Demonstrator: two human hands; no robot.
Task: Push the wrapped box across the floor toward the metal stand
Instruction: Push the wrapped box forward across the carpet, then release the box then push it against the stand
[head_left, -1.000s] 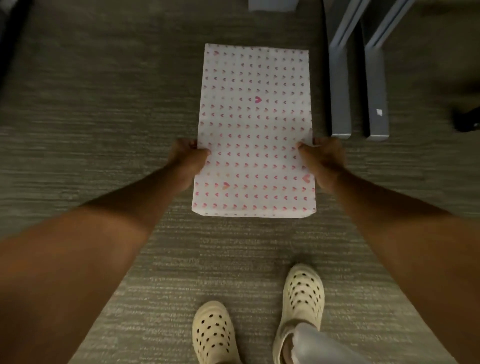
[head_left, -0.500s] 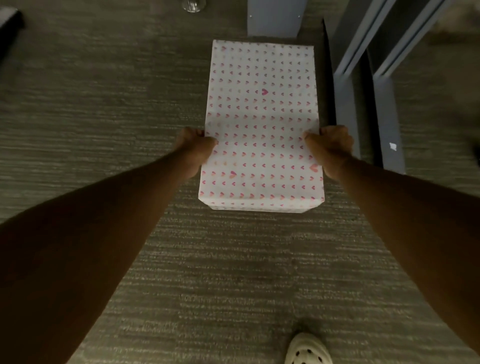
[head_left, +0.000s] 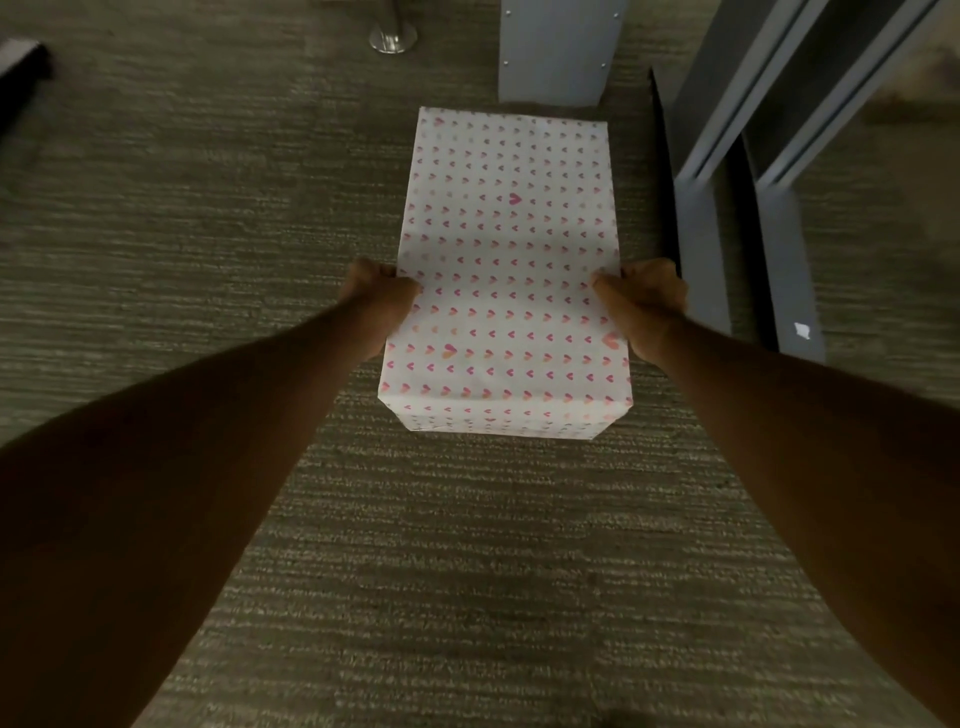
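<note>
Carpet (head_left: 156, 234) — grey, ribbed, underfoot.

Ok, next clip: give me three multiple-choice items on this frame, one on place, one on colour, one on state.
1. Where does the wrapped box sit relative to the grey metal stand?
A. Its far end just short of the stand's panel
B. On top of the stand
C. Behind the stand

2. What colour is the paper's heart print?
A. Blue
B. Pink and orange
C. Green

3. How are the hands placed?
A. Both off the box
B. One flat on top
C. One on each long side

Answers:
1 A: the box lies on the carpet with its far edge near the panel.
2 B: pink and orange hearts on white.
3 C: left hand and right hand press opposite sides.
</note>
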